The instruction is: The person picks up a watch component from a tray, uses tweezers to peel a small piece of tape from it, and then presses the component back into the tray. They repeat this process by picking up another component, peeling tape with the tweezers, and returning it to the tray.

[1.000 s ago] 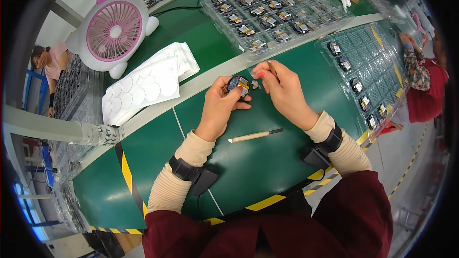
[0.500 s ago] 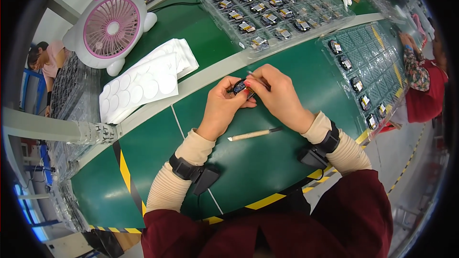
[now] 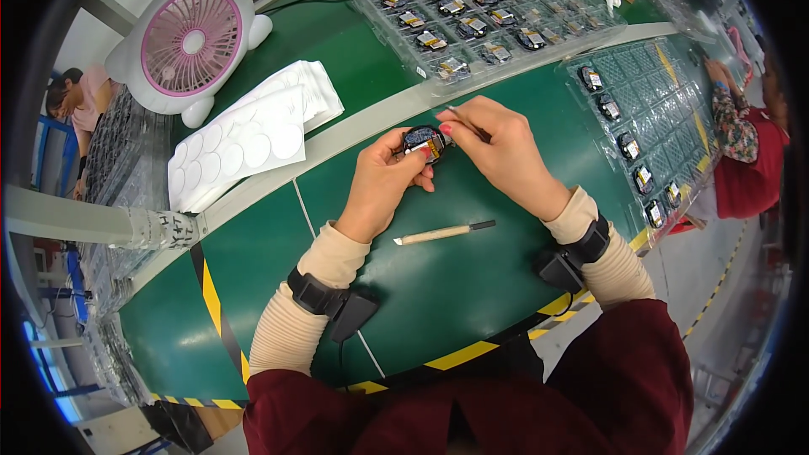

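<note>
— Black plastic and a patch of orange foil: that is what the small module (image 3: 424, 141) looks made of. It is held just above the green table (image 3: 472, 286), slightly above the picture's middle, pinched at its rim by the thumb and fingertips of the left hand (image 3: 383, 190).

— And the right hand (image 3: 506, 152)?

— At three o'clock of the module, its fingers are pressed together on a thin pale tool (image 3: 468, 120), whose tip is laid against the module's top edge. What the tool is cannot be told.

— How is the piece judged to handle?

— Light and stiff, but probably delicate; the foil face is best left untouched, and the hard outer edges are the place to be gripped, as is done now.

— Containers?

— At twelve o'clock a clear plastic tray (image 3: 489, 17) is seen, its pockets largely filled with similar modules. At three o'clock a second clear tray (image 3: 666, 109) is mostly empty; a handful of modules are lined along its near edge.

— Anything else close by?

— A wooden-handled pick (image 3: 442, 233) is lying at six o'clock of the hands, apart from both. White sheets with round pads (image 3: 244, 143) are stacked at nine o'clock, with a pink and white fan (image 3: 192, 38) beyond them at ten.
</note>
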### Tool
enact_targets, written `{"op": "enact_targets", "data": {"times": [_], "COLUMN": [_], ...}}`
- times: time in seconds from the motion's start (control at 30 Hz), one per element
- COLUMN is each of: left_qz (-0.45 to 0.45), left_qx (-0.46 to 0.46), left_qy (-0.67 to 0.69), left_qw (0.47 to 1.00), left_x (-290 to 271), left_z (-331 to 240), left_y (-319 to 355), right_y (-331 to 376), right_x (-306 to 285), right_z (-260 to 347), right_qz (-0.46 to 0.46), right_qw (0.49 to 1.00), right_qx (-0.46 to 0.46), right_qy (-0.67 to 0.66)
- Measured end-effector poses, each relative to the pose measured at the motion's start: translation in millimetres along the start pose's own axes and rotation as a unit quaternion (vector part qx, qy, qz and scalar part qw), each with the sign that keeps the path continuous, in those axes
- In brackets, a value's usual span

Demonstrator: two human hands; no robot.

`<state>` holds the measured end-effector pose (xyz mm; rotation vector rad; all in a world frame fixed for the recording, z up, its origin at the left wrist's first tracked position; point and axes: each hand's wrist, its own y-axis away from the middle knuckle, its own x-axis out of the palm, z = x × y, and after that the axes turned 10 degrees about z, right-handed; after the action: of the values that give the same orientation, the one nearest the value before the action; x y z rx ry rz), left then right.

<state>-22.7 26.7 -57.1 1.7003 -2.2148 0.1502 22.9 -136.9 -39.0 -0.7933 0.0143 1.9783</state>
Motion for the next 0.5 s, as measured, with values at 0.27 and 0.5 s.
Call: {"op": "enact_targets", "data": {"times": [0.27, 0.5], "left_qz": [0.011, 0.017], "left_qx": [-0.02, -0.022], "left_qy": [-0.072, -0.053], "left_qw": [0.997, 0.998], "left_x": [2, -1], "left_z": [-2, 0], "left_y": [0, 0], "right_y": [1, 2], "right_x": [1, 3], "right_z": [-10, -6], "right_qz": [-0.011, -0.01], "right_qw": [0.977, 0.969], "right_qx": [-0.17, -0.201], "right_qy": [0.132, 0.142]}}
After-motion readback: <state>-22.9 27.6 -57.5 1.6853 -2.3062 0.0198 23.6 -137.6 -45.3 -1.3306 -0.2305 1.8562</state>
